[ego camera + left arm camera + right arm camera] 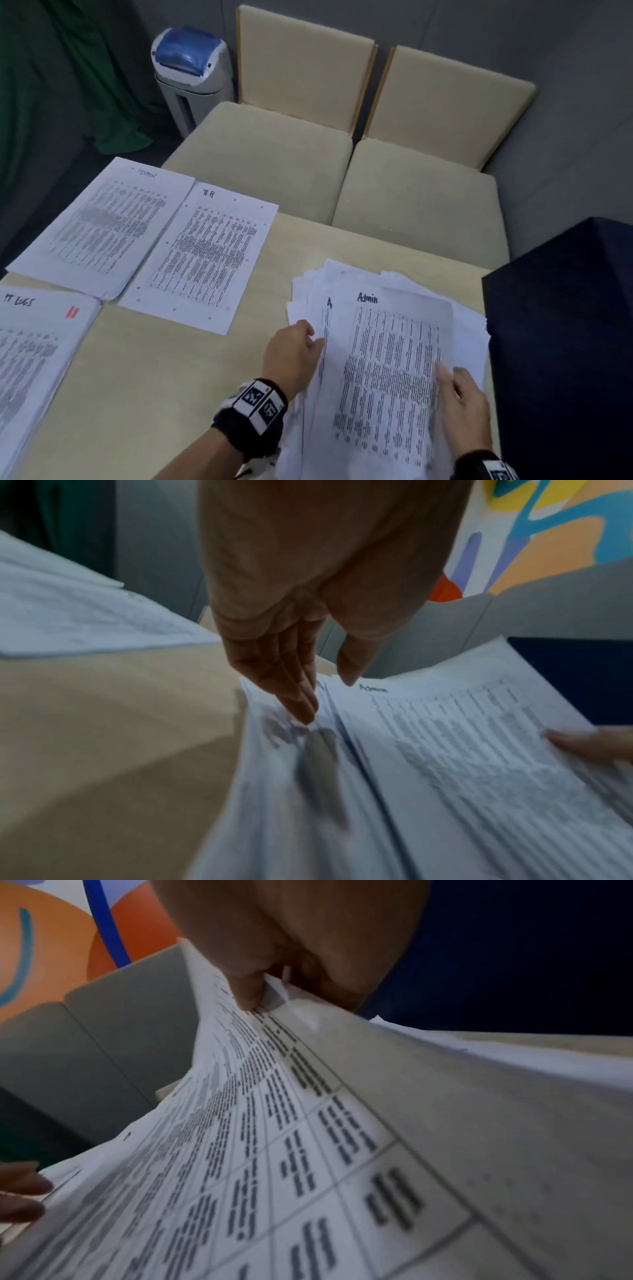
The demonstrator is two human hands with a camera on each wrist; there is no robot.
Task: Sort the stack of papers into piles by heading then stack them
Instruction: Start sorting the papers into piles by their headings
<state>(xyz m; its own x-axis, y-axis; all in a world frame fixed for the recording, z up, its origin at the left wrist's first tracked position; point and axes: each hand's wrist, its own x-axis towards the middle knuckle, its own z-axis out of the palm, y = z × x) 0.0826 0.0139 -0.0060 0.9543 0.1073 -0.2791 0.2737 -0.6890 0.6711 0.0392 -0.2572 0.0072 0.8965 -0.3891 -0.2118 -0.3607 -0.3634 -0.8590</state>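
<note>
Four groups of papers are counted on the tabletop (pixel 191 359). Three sorted piles are laid towards the left: an "Admin" pile (pixel 102 222) at the far left corner, overhanging the far edge; an "HR" sheet (pixel 202 260) just beside it, their edges touching or overlapping; and an "IT Logs" pile (pixel 30 359) at the left edge, carrying a red mark near its top. The unsorted stack (pixel 387 359) is found near the right edge, loosely fanned, with a sheet headed "Admin" (pixel 462 737) uppermost and lifted along its right side.

That top sheet is pinched at its right edge by the right hand (pixel 466 407), thumb above and fingers beneath. The left hand (pixel 291 353) is held with straight, relaxed fingers (pixel 294 696) touching the left margin of the stack; nothing is gripped by it.

Two beige cushioned chairs (pixel 274 161) are set against the far edge. A white bin with a blue lid (pixel 191 72) and a green curtain (pixel 61 75) are noted beyond. A dark navy object (pixel 565 325) stands at the right edge, just beside the stack.
</note>
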